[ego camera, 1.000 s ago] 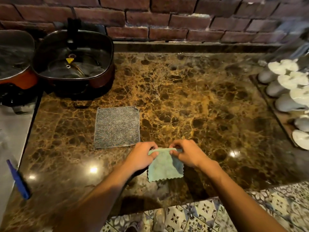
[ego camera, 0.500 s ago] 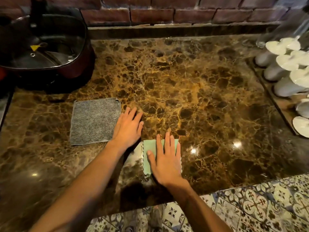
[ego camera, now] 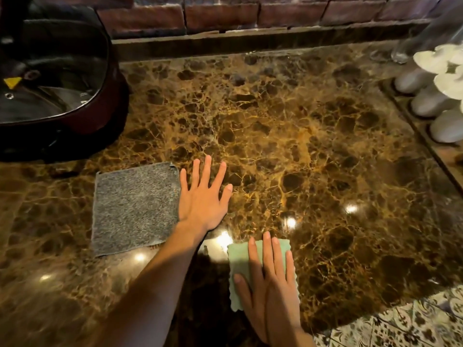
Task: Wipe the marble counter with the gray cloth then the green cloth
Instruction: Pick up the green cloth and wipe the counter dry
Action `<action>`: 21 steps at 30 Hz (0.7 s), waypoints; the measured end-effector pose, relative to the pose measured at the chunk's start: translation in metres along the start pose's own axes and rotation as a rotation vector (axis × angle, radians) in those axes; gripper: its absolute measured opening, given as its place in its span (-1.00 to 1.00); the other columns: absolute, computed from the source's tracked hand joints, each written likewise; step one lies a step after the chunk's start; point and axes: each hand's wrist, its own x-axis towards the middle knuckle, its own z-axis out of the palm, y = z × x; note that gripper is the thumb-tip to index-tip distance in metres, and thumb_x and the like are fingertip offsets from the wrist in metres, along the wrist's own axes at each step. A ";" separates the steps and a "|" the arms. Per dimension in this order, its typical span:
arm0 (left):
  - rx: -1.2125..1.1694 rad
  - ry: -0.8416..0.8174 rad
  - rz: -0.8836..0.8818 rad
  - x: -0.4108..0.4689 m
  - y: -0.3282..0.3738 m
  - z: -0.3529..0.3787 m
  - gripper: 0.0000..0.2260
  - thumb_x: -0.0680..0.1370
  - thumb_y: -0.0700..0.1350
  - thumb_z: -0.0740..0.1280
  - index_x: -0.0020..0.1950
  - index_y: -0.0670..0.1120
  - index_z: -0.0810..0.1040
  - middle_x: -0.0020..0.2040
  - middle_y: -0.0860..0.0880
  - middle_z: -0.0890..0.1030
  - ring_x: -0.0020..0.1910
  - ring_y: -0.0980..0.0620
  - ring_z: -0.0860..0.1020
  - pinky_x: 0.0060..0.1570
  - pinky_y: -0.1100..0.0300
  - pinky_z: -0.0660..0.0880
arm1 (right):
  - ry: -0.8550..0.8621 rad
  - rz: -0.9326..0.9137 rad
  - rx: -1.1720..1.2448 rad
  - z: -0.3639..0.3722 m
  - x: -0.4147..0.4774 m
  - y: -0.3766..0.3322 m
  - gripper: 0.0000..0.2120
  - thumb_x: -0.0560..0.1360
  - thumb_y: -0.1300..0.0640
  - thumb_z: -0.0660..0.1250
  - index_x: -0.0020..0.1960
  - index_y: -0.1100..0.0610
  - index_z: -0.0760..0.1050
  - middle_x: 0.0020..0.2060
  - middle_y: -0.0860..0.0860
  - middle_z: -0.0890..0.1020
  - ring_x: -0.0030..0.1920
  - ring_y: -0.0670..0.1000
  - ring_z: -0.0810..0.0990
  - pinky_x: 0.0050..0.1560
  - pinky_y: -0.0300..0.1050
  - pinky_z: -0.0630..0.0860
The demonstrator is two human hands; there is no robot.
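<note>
The gray cloth [ego camera: 135, 209] lies flat on the brown marble counter [ego camera: 288, 136], left of centre. My left hand [ego camera: 201, 196] rests flat on the bare marble with fingers spread, its edge touching the gray cloth's right side. The small folded green cloth [ego camera: 239, 261] sits near the counter's front edge. My right hand [ego camera: 269, 284] lies palm down on top of it with fingers straight, covering most of it.
A dark red electric pot with a glass lid [ego camera: 52, 78] stands at the back left. A wooden tray [ego camera: 426, 144] with several white cups [ego camera: 431, 101] lines the right side. A brick wall [ego camera: 225, 13] runs behind. Patterned floor tiles [ego camera: 400, 324] show below the front edge.
A second ago both hands pinched the green cloth's top edge. My left hand let go and moved up beside the gray cloth; my right hand flattened onto the green cloth.
</note>
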 end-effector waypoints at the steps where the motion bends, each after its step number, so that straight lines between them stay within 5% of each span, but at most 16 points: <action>1: -0.003 0.011 -0.001 0.001 0.000 0.001 -0.43 0.64 0.27 -0.22 0.64 0.17 -0.19 0.66 -0.05 -0.22 0.63 -0.13 -0.26 0.54 -0.22 -0.29 | -0.008 0.004 -0.001 -0.001 0.003 -0.001 -0.33 0.65 -0.29 -0.05 0.60 0.07 0.29 0.58 0.20 0.29 0.57 0.23 0.28 0.49 0.26 0.20; 8: -0.019 0.088 -0.013 0.001 -0.002 0.009 -0.45 0.66 0.16 -0.24 0.65 0.08 -0.18 0.66 -0.09 -0.18 0.63 -0.17 -0.21 0.56 -0.24 -0.17 | 0.007 -0.056 -0.028 -0.002 0.079 0.006 -0.35 0.68 -0.28 -0.04 0.65 0.05 0.10 0.63 0.19 0.12 0.63 0.22 0.07 0.54 0.26 0.04; 15: -0.015 0.181 -0.009 0.003 -0.001 0.015 -0.46 0.68 0.09 -0.09 0.65 -0.06 0.08 0.66 -0.10 0.03 0.64 -0.18 -0.02 0.55 -0.26 0.00 | -0.085 -0.052 0.021 -0.037 0.242 0.006 -0.32 0.63 -0.34 -0.32 0.65 -0.05 -0.30 0.63 0.10 -0.30 0.61 0.11 -0.36 0.59 0.19 -0.32; 21: 0.024 0.208 0.027 0.003 -0.003 0.014 -0.47 0.68 0.06 -0.03 0.64 -0.10 0.13 0.65 -0.15 0.09 0.63 -0.24 0.04 0.52 -0.31 0.05 | -0.107 -0.010 0.058 -0.053 0.369 -0.003 -0.29 0.62 -0.38 -0.19 0.67 -0.09 -0.21 0.65 0.12 -0.23 0.63 0.15 -0.30 0.58 0.25 -0.33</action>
